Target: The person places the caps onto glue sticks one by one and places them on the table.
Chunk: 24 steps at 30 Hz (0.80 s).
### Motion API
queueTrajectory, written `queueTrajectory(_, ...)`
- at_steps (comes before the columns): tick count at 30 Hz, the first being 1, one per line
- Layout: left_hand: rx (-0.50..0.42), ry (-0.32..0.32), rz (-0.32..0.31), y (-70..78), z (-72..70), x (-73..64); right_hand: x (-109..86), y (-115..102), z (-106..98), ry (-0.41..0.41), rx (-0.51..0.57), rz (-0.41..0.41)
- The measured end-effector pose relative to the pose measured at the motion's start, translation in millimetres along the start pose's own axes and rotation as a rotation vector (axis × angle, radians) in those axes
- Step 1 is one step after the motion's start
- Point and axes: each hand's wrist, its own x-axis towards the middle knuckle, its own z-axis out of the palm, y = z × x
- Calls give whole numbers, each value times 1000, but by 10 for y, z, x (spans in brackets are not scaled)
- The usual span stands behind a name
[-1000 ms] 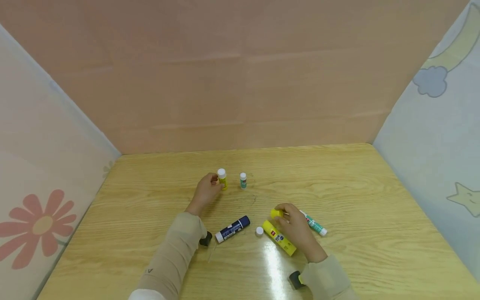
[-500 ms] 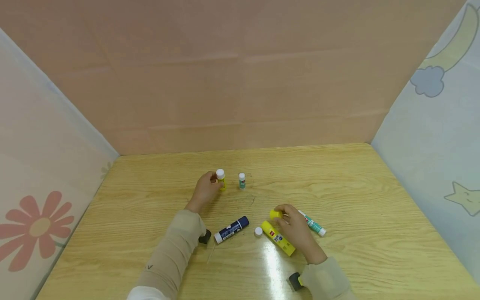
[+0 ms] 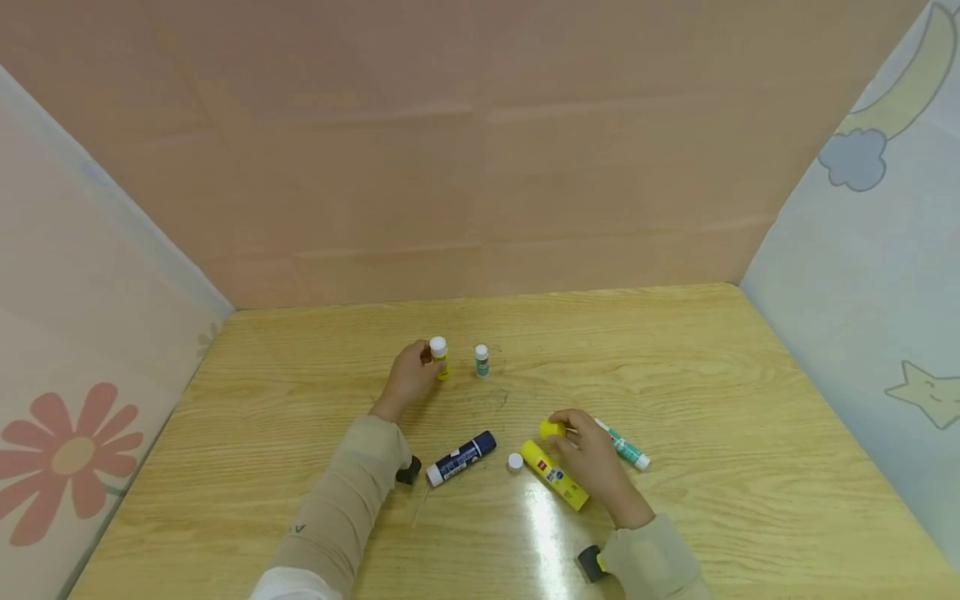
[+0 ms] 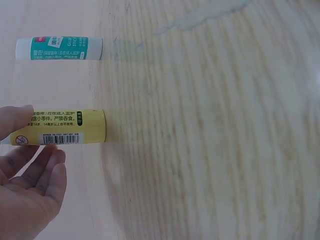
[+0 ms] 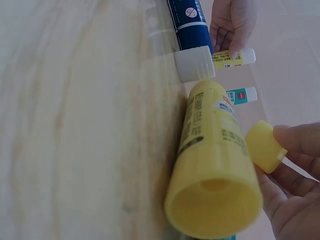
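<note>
My left hand [image 3: 408,379] grips a yellow glue stick [image 4: 75,127] with a white cap, between thumb and fingers. It stands upright at the tabletop, toward the back. Just to its right stands a small green-and-white glue stick [image 3: 482,362], apart from the hand. With thumb and fingertips, my right hand [image 3: 596,462] pinches a yellow cap [image 5: 264,146]. Below that cap lies a large yellow glue stick tube [image 3: 555,477]. In the right wrist view, the tube's near end looks hollow. The right hand partly covers a green-and-white glue stick [image 3: 626,447] lying beyond it.
A navy glue stick [image 3: 461,459] lies between the two forearms. A loose white cap [image 3: 515,462] sits between it and the yellow tube. Panels border the wooden table [image 3: 712,375] at the back and both sides.
</note>
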Motion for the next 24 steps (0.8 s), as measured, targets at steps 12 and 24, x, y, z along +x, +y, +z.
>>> queueTrajectory(12, 5, -18, -21, -16, 2, 2, -1, 3, -2, -12, 6, -11)
queueTrajectory(24, -78, 14, -67, -149, -28, -44, 4, 12, 28, -24, 37, 3)
